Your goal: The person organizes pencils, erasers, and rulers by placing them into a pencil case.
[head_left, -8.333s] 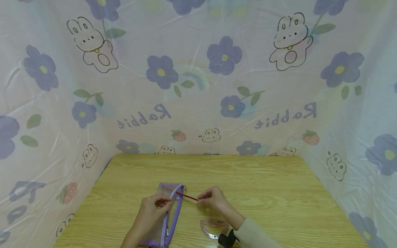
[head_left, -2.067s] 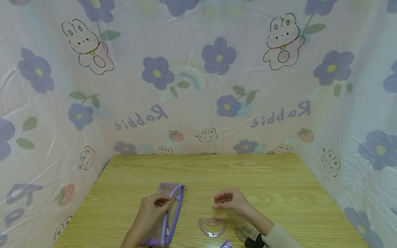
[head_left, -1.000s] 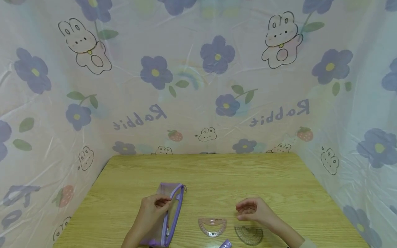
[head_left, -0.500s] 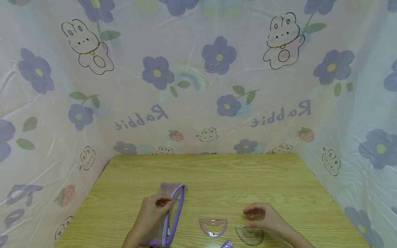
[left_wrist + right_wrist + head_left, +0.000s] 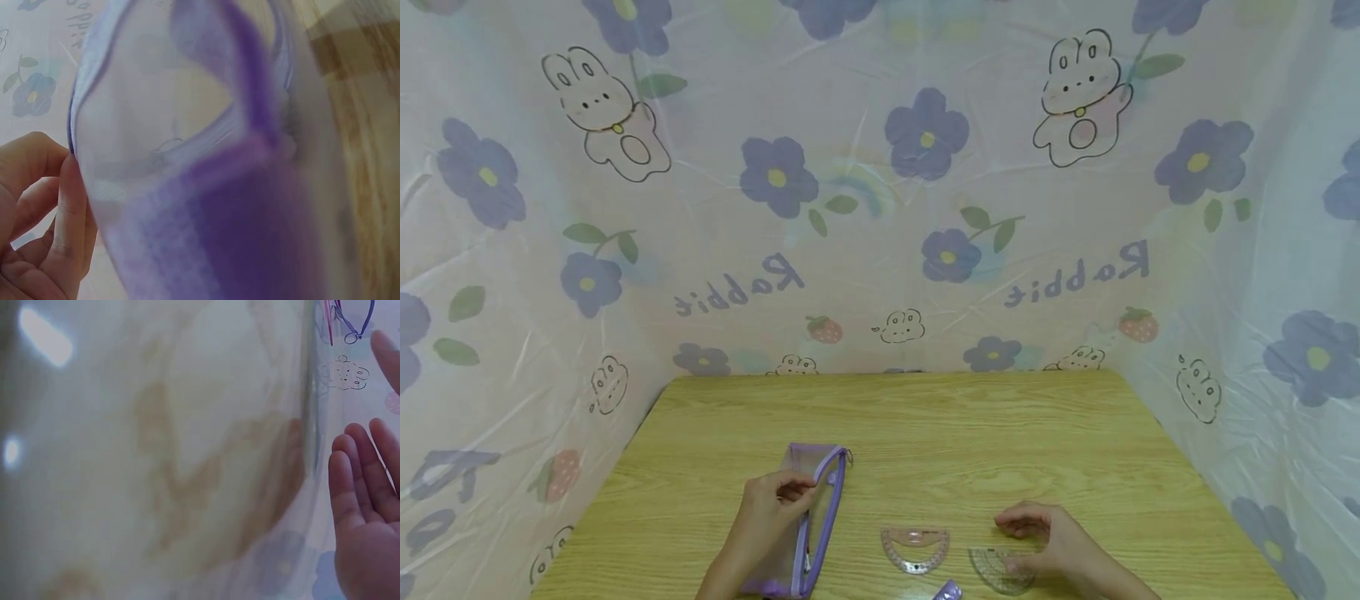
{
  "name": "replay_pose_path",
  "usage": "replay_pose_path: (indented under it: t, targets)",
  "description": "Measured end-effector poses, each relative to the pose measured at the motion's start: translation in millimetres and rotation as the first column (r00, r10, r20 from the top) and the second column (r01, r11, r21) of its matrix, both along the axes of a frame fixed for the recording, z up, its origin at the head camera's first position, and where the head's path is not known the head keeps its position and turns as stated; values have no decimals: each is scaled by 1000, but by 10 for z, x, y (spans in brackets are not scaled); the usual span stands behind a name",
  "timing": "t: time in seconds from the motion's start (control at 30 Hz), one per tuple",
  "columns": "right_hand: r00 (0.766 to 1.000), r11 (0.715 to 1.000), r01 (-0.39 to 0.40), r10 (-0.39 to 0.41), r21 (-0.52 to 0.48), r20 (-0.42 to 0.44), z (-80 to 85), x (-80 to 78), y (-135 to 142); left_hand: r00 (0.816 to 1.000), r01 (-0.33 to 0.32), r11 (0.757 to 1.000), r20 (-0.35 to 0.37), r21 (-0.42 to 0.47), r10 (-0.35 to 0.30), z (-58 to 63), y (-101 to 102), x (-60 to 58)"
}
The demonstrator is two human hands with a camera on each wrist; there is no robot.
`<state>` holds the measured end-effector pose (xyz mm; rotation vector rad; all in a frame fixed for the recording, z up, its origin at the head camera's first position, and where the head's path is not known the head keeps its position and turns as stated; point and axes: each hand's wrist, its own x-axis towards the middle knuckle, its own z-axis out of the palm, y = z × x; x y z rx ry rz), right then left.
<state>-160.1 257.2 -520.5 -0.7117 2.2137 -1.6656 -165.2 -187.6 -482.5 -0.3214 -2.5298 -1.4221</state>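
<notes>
My left hand pinches the rim of a see-through pencil case with purple edging and an unzipped mouth. The left wrist view shows thumb and finger on the edge of the pencil case; its purple end blurs close to the camera. My right hand reaches over a clear greyish protractor, thumb across its right part. Whether the thumb touches it, I cannot tell. In the right wrist view the fingers of the right hand are extended, holding nothing. A pinkish clear protractor lies between the hands.
A small purple object is cut off by the bottom of the head view. The wooden table is enclosed at the back and sides by a patterned curtain. Some small items show inside the case.
Earlier my right hand held a thin dark-red stick at the case's mouth; now that hand holds nothing. It has moved right and nearer, over the greyish protractor. My left hand stays put.
</notes>
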Motion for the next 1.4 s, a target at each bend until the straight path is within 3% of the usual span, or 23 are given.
replay_pose_path:
  t: [0.13,0.4,0.77,1.4]
  targets:
    - [999,1000,7,-9,31,52,16,22,17,1000,-8,1000,-5,3,8,5,7,4]
    - [993,997,-56,61,58,-99,-10,46,58,1000,-13,1000,0,18,13,-2,15,7]
    - [962,988,-105,130,114,-240,-96,30,86,1000,-11,1000,9,25,10,3,8,2]
    - [962,987,-130,149,96,-229,-84,45,78,1000,0,1000,-6,1,0,-25,1,-18]
